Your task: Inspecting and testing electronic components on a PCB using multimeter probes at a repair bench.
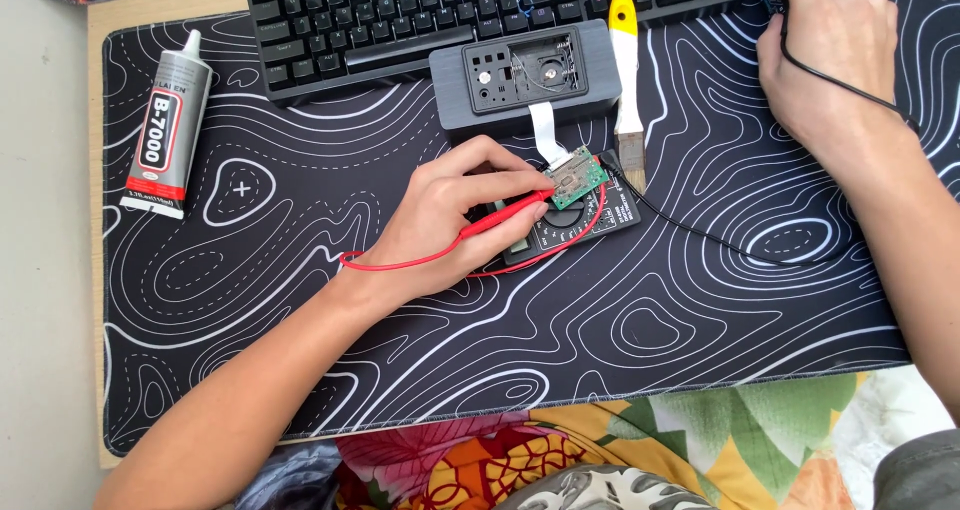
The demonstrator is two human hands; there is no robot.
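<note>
While my left hand (pixel 455 215) pinches the red probe (pixel 505 213) in a closed grip, I press its tip against the small green circuit board (pixel 577 177), which lies on the black multimeter (pixel 570 228) just below the opened grey case (pixel 525 75) and hangs from it by a white ribbon cable (pixel 545 130). My right hand (pixel 830 50) sits at the far edge of the counter with the black lead (pixel 700 235) running over it; its fingers are out of view, so I cannot tell how its grip stands. I judge this a probing step: the second probe must meet the board next.
</note>
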